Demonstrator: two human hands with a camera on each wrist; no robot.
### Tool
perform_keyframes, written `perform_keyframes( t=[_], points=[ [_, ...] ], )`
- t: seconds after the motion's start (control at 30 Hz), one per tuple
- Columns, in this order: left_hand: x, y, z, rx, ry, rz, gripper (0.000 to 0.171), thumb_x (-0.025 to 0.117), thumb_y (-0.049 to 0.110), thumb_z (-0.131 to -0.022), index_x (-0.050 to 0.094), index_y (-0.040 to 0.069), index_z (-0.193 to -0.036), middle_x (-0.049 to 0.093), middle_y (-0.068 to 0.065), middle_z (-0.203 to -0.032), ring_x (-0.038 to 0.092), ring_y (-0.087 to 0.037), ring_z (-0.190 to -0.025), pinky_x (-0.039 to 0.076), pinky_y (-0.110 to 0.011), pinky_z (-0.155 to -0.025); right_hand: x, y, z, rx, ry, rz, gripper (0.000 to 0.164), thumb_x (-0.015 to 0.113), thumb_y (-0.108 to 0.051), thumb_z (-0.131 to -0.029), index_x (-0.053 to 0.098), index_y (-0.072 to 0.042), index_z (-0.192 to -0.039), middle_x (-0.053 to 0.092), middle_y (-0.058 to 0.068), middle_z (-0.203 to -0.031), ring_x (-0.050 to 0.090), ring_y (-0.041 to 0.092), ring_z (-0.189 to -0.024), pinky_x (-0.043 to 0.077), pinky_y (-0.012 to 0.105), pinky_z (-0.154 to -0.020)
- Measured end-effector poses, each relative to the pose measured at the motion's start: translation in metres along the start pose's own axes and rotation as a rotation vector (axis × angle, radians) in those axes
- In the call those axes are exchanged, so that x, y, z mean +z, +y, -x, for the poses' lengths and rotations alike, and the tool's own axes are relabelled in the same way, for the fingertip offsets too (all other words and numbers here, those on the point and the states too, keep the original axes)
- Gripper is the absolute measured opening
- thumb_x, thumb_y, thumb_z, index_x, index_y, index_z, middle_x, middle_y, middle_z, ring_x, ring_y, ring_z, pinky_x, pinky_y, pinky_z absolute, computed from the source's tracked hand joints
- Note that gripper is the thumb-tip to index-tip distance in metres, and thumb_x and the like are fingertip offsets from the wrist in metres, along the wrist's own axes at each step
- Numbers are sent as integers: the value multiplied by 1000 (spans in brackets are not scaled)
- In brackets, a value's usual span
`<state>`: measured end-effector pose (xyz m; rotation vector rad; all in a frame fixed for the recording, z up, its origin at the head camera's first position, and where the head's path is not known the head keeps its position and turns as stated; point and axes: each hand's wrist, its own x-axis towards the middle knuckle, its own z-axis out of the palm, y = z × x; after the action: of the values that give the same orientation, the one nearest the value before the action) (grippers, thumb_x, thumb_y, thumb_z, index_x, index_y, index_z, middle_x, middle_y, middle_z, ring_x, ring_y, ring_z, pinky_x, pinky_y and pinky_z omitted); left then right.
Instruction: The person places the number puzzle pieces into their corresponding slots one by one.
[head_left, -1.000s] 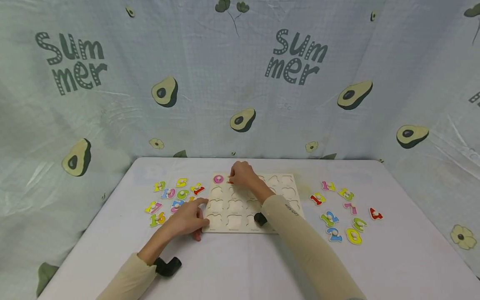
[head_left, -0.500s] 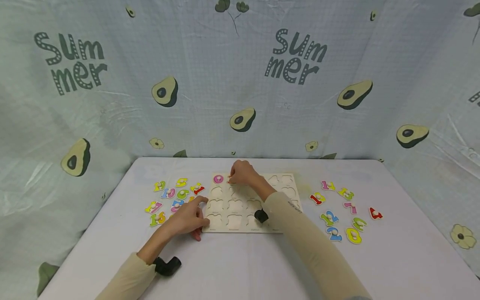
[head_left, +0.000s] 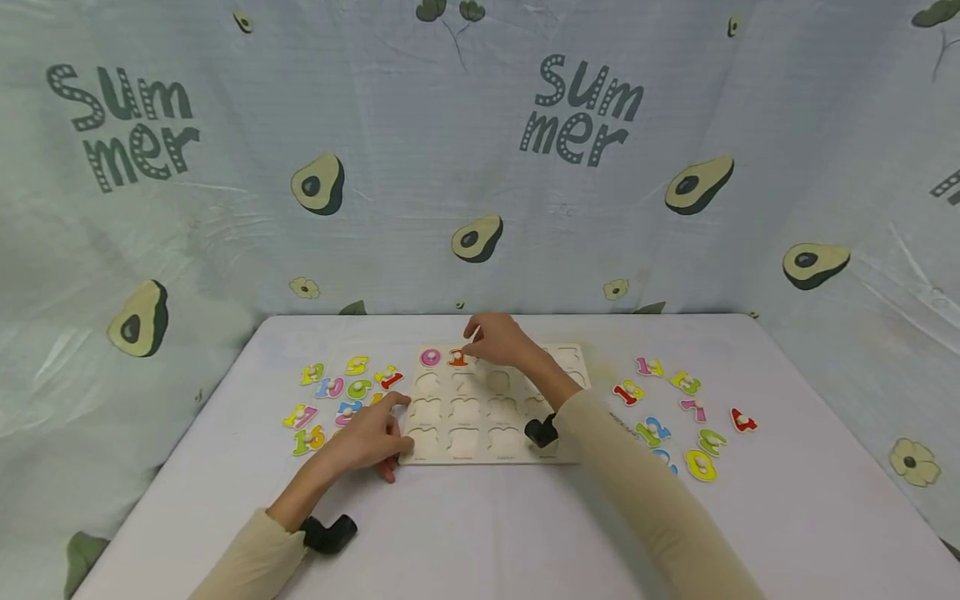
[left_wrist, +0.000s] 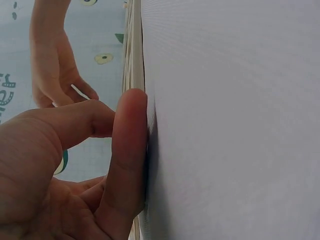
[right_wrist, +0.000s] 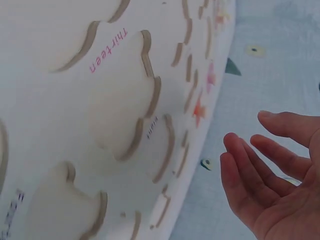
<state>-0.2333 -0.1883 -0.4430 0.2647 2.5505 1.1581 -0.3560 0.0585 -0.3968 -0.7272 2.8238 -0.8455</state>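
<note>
A pale wooden number puzzle board (head_left: 447, 457) with shaped recesses lies mid-table. Its back row holds a pink 0 piece (head_left: 431, 357) at the left corner, and beside it sits a red 1 piece (head_left: 457, 358). Just right of the 1, my right hand (head_left: 501, 340) hovers over the board with fingers spread and nothing in them. The right wrist view shows those loose fingers (right_wrist: 240, 170) apart from the board. My left hand (head_left: 367, 437) rests at the board's left side, forefinger and thumb touching its edge. Up close, the left wrist view has a fingertip (left_wrist: 132, 107) against that edge.
Several coloured number pieces (head_left: 358, 389) lie left of the board, close by the left hand. Another scattered group, with a yellow 0 (head_left: 701, 466) and a red 4 (head_left: 743, 420), is on the right. A printed cloth (head_left: 390, 167) hangs behind the white table (head_left: 465, 542).
My right hand has let go of the red 1 and lifted away to the right, its fingers opening. The 1 now shows in the back row. The left hand stays at the board's edge.
</note>
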Motion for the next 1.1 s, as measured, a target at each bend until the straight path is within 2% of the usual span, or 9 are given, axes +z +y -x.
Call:
perform_keyframes(
  t=[0.1, 0.33, 0.6, 0.83, 1.1],
  points=[
    [0, 0, 1, 4, -7, -1, 69, 71, 11, -89, 41, 0, -150, 64, -7, -68, 66, -19, -47, 53, -29, -56, -9, 1, 11, -4, 13, -30, 33, 70, -21, -98, 70, -1, -123, 74, 14, -112, 71, 26, -100, 57, 34, -81],
    [0, -1, 3, 11, 4, -5, 68, 71, 11, -89, 41, 1, -149, 63, -7, -68, 65, -19, -47, 52, -30, -58, -30, 7, 39, -2, 47, -60, 31, 70, -22, -97, 70, -3, -123, 73, 12, -112, 69, 27, -103, 58, 36, -83],
    [-2, -4, 4, 6, 11, -15, 67, 71, 11, -89, 41, 0, -149, 63, -6, -69, 66, -19, -48, 53, -30, -58, -51, 19, 78, -46, 63, -57, 24, 73, -21, -96, 73, -7, -115, 74, 6, -103, 70, 20, -94, 57, 34, -82],
    [1, -3, 3, 12, 12, -13, 68, 71, 11, -89, 41, 0, -149, 63, -7, -69, 66, -19, -47, 53, -31, -58, -77, 37, 123, -81, 78, -37, 23, 74, -20, -95, 73, -10, -115, 74, 1, -99, 69, 14, -90, 58, 34, -82],
    [1, 0, 2, 25, 1, -15, 69, 71, 12, -89, 40, -1, -150, 63, -6, -69, 66, -19, -48, 53, -31, -56, -98, 68, 169, -41, 38, -70, 24, 75, -17, -94, 73, -10, -118, 74, -2, -99, 68, 11, -87, 57, 27, -77]
  ],
)
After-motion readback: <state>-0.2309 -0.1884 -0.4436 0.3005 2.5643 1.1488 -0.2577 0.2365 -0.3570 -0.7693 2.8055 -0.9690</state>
